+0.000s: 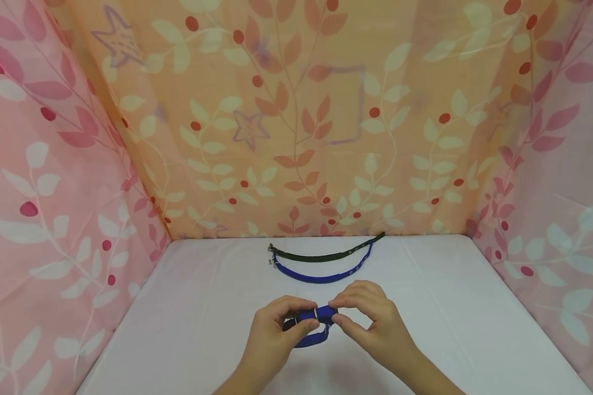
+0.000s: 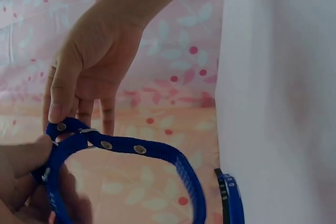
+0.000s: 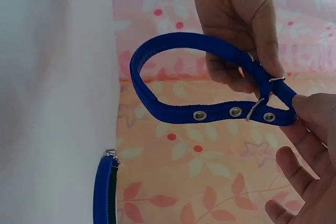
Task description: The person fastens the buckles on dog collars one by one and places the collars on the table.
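Observation:
A blue webbing collar (image 3: 178,40) with metal eyelets and a buckle is bent into a loop above the white table, held between both hands. At the buckle end, the left hand (image 1: 279,323) pinches the strap between thumb and fingers. The right hand (image 1: 373,315) pinches the folded tip of the strap (image 3: 286,115), which runs through a metal ring (image 3: 255,109). In the right wrist view, some right-hand fingers hang apart from the collar. The left wrist view shows the collar (image 2: 157,150) hanging as an open loop.
Toward the back of the white table (image 1: 178,307) lie a dark green collar (image 1: 321,258) and another blue collar (image 1: 321,278), curved side by side with buckles at left. Patterned cloth (image 1: 286,109) walls in the back and both sides.

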